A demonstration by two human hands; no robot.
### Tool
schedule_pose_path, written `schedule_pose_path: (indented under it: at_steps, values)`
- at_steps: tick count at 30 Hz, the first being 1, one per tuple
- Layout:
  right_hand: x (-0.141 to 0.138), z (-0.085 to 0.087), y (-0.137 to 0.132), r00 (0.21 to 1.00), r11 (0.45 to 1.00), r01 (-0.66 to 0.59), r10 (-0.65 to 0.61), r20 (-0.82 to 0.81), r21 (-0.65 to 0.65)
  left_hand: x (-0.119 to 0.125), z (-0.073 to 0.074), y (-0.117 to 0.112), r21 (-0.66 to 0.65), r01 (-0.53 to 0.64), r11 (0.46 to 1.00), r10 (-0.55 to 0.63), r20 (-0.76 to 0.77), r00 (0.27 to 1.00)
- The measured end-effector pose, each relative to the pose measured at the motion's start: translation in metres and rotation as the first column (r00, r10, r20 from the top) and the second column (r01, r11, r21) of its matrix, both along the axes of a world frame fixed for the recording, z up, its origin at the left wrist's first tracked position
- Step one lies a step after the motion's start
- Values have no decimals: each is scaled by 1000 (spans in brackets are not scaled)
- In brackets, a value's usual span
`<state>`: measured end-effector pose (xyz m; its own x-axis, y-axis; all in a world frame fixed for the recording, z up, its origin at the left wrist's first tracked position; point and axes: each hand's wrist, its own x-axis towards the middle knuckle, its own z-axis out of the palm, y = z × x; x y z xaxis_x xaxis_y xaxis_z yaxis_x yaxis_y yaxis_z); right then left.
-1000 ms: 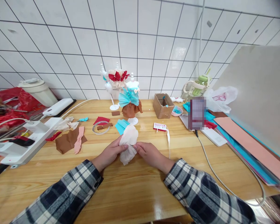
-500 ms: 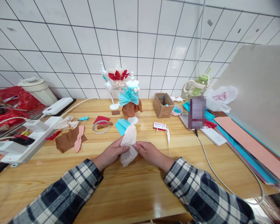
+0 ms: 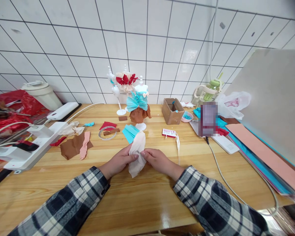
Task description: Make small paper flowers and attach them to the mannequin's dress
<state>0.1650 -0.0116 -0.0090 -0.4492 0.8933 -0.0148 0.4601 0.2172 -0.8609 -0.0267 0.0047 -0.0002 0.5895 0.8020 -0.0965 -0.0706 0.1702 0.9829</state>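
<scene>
- See the pale sheet (image 3: 137, 141) narrowed since a second ago, with a slightly lower bottom tip.
- Find it over the wooden table (image 3: 140, 205), clasped along one edge by the left hand (image 3: 120, 160) and pinched at the opposite edge by the right hand (image 3: 159, 161).
- Expect light, soft handling, probably prone to creasing or tearing; best taken gently by the bunched middle.
- Note just beyond it the pleated turquoise piece (image 3: 130, 132), then the white dress form (image 3: 141, 88) in a turquoise frill (image 3: 137, 102) and brown skirt (image 3: 139, 114).
- Spot farther left the flat brown sheet (image 3: 69, 149), partly under a crinkled pink strip (image 3: 85, 146).
</scene>
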Motion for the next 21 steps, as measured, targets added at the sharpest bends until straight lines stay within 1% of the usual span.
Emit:
schedule_pose_path:
  at_steps: [5, 12, 21]
  values:
    - [-1, -2, 1, 1000, 1000, 4, -4, 0, -3, 1, -3, -1, 9, -9, 1000, 9, -15, 1000]
    - [-1, 0, 2, 1000, 1000, -22, 22, 18, -6, -1, -6, 0, 57, -15, 998, 18, -42, 999]
    - [0, -3, 1, 1000, 1000, -16, 16, -19, -1, -3, -8, 1, 15, 2, 1000, -1, -38, 999]
